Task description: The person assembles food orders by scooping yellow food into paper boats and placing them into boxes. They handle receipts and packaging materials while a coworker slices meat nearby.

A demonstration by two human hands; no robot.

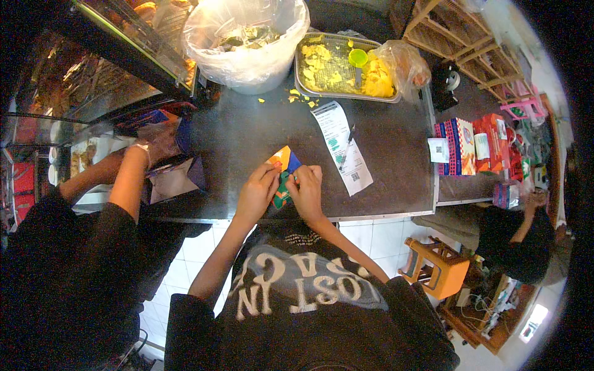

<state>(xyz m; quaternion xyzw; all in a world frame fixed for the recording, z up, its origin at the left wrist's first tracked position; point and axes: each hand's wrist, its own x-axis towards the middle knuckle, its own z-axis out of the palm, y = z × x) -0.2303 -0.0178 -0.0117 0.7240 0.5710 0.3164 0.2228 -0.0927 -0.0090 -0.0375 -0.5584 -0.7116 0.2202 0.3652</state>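
Observation:
Between my left hand [258, 188] and my right hand [306, 188] is a small folded printed paper piece [281, 158], coloured orange, blue and green. The fingertips of both hands pinch it from either side, just above the front edge of the dark table [260, 123]. Its lower green part shows between the hands; my fingers hide the rest. To the right of my right hand lies a long printed paper slip [332, 127] with green marks on it. A dark pen [349, 140] rests across the slip.
At the back stand a plastic-lined bucket [243, 62] and a tray [320, 92] of yellow food with a green scoop [358, 58]. A co-worker's hands [148, 139] are among paper bags [174, 178] at left. Printed boxes [464, 143] and an orange stool [438, 269] are at right.

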